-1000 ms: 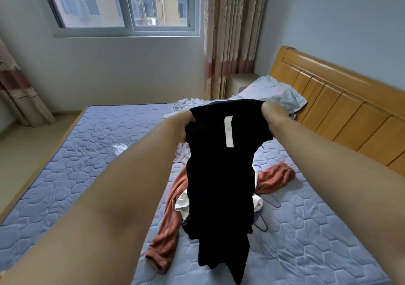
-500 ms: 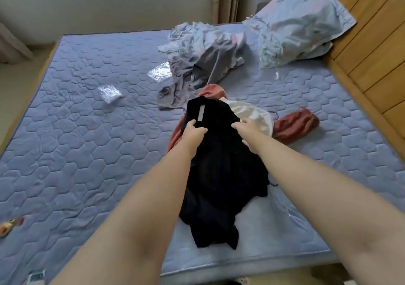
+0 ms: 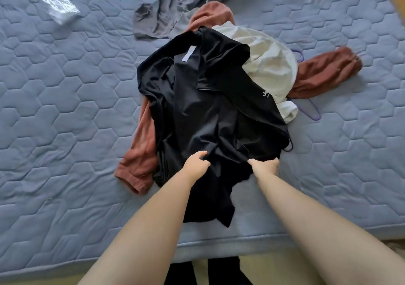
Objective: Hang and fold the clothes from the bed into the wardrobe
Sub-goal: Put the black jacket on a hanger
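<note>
Both arms are stretched out over the bed (image 3: 65, 113), and everything centres on the black garment (image 3: 203, 109), which lies crumpled on the quilted blue mattress with its lower end close to the near edge. The left hand (image 3: 196, 164) has its fingers curled into the cloth near the garment's lower middle, bunching a fold. The right hand (image 3: 264, 167) is just beside it, thumb and fingers clamped on another fold of the same black cloth. So both hands are grasping the black garment, neither one loose.

A small white label (image 3: 188, 54) shows near the garment's far end, and pale lettering sits on its right side, too small to read. Under the black garment lies a rust-coloured garment (image 3: 322, 76): one sleeve pokes out on its left, another stretches away on its right. A white garment (image 3: 269, 63) is tucked against the black one's far right side, partly covered by it. A thin purple hanger (image 3: 311, 111) peeks out to the right of the black garment, touching the white cloth. Beyond the black garment's far end a grey garment (image 3: 166, 10) lies in a heap, and further off to the far left sits a clear plastic wrapper (image 3: 59, 6)
</note>
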Motion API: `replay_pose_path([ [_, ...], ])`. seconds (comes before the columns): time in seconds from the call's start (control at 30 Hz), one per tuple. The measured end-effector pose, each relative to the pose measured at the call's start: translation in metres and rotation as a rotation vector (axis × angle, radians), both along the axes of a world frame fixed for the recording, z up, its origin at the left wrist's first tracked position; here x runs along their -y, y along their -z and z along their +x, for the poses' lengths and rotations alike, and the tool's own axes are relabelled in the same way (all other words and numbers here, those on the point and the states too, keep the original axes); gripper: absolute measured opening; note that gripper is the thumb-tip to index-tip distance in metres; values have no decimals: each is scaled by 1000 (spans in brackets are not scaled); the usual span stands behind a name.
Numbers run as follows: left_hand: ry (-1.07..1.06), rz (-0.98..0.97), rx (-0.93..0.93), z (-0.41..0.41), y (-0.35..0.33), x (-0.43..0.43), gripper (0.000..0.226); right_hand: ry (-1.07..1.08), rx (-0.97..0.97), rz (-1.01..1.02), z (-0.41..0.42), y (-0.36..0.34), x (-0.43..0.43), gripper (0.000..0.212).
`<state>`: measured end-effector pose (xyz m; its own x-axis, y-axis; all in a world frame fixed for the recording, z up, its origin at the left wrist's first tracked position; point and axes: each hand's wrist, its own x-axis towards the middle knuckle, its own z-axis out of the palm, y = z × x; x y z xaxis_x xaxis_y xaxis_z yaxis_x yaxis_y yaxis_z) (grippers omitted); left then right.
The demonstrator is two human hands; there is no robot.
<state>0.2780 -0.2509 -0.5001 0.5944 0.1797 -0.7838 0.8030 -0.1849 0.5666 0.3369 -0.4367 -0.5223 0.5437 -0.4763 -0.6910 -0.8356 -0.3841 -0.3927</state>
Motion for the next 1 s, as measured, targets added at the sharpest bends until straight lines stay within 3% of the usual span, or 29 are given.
replay_pose_path([
  [0.17, 87, -7, -9, -10, 39, 22, 50, 137, -19, 483, 18, 39, 12, 100],
  [0.23, 123, 78, -14, -11, 44, 28, 49, 92, 2, 481, 24, 43, 16, 83],
  [0.3, 170, 162, -44, -11, 45, 34, 49, -286, -15, 170, 26, 20, 26, 31],
  [0.33, 187, 186, -61, -11, 44, 37, 51, -512, -42, -50, 26, 7, 35, 16],
  [0.37, 199, 198, -76, -11, 43, 40, 53, -710, -79, -270, 25, -5, 49, 18],
  [0.43, 225, 204, -109, -10, 38, 46, 56, -875, -144, -604, 25, -21, 86, 34],
  [0.5, 264, 204, -119, -7, 33, 53, 54, -857, -189, -673, 29, -23, 117, 42],
  [0.57, 279, 215, -87, -5, 30, 64, 48, -810, -125, -414, 29, -22, 133, 49],
  [0.67, 334, 278, -29, -7, 27, 78, 42, -1157, -320, 6, 15, -23, 131, 35],
  [0.7, 373, 282, -19, -7, 27, 83, 42, -1203, -379, 48, 9, -23, 130, 26],
  [0.77, 427, 267, -17, -6, 30, 92, 42, -1183, -190, -81, 7, -16, 127, 16],
  [0.8, 435, 251, -24, -5, 31, 95, 42, -1113, -26, -236, 9, -11, 127, 16],
  [0.87, 425, 213, -28, -4, 34, 101, 43, -967, 168, -429, 15, -2, 125, 36],
  [0.93, 381, 177, -17, -4, 37, 105, 44, -895, 157, -490, 17, 8, 123, 69],
  [1.0, 341, 152, 2, -5, 40, 109, 44, -795, 152, -553, 18, 15, 122, 89],
])
